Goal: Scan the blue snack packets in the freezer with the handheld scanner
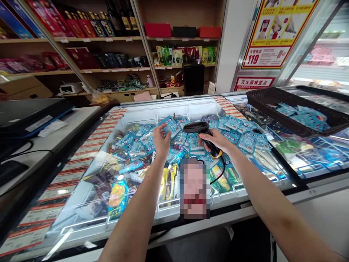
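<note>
While the barcode scanner (196, 127) is gripped by the right hand (215, 142) over blue packets (137, 147) spread across the chest freezer's (234, 215) far half | left hand (162, 141) is held loosely curled, packet contact cannot be told | packets: likely light, soft, slippery; best pinched at edges

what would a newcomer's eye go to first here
Probably the mass of blue packets spread over the glass-topped case, mid-picture. Just above them, the right hand grips a black scanner, with the left hand close by, its fingers loosely curled. At upper right, a red-and-yellow poster showing a large 119 also stands out.
</note>
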### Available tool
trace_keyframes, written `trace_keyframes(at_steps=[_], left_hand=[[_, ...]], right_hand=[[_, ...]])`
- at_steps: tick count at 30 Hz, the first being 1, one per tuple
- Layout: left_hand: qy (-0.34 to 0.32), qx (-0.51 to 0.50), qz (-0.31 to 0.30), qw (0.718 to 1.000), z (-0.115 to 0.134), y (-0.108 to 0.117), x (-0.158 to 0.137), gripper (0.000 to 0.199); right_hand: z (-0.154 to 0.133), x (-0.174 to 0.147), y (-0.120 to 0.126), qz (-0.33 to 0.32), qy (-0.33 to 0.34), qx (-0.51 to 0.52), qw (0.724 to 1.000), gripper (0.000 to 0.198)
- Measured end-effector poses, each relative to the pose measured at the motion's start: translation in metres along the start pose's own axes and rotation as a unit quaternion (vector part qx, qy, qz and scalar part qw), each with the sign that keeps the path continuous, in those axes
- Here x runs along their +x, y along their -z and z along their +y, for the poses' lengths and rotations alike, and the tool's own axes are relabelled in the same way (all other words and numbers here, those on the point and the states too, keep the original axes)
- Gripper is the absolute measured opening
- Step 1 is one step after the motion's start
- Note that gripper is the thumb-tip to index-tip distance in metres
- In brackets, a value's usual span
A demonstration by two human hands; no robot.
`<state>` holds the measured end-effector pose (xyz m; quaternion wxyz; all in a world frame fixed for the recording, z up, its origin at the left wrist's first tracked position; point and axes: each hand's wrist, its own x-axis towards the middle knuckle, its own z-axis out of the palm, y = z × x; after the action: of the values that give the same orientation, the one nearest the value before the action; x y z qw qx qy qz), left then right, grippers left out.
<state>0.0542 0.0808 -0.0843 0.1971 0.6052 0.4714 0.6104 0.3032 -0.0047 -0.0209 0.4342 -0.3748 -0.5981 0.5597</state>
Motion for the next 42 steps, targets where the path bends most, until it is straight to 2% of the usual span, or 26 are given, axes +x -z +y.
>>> trace_keyframes(at_steps=[10,19,24,29,31,33,35,37,42], left_hand=[[-0.014,0.030,0.001,0.999,0.006,0.002,-0.001,0.039],[-0.036,0.125,0.045,0.990,0.030,0.009,-0.007,0.041],[-0.053,0.238,0.057,0.968,0.029,0.037,-0.003,0.045],[-0.088,0.373,0.056,0.922,0.039,0.058,-0.015,0.044],[-0.100,0.392,0.030,0.914,0.045,0.055,-0.021,0.040],[-0.106,0.402,-0.030,0.909,0.050,0.047,-0.025,0.036],[-0.110,0.410,-0.099,0.900,0.052,0.035,-0.027,0.038],[-0.110,0.418,-0.142,0.890,0.052,0.025,-0.027,0.044],[-0.091,0.441,-0.174,0.876,0.049,0.016,-0.028,0.055]], right_hand=[[-0.001,-0.003,0.005,-0.017,-0.014,0.004,1.000,0.038],[0.000,-0.005,0.007,-0.007,-0.022,0.039,0.999,0.042],[0.002,-0.005,0.007,0.002,-0.024,0.046,0.999,0.040],[0.003,-0.004,0.003,0.017,-0.032,0.058,0.998,0.038],[0.004,-0.004,0.001,0.017,-0.038,0.058,0.997,0.038],[0.004,-0.004,-0.002,0.010,-0.040,0.058,0.997,0.038],[0.004,-0.003,-0.003,0.007,-0.045,0.060,0.997,0.038],[0.004,-0.003,-0.004,0.014,-0.054,0.059,0.997,0.039],[0.001,-0.001,-0.006,0.030,-0.072,0.058,0.995,0.041]])
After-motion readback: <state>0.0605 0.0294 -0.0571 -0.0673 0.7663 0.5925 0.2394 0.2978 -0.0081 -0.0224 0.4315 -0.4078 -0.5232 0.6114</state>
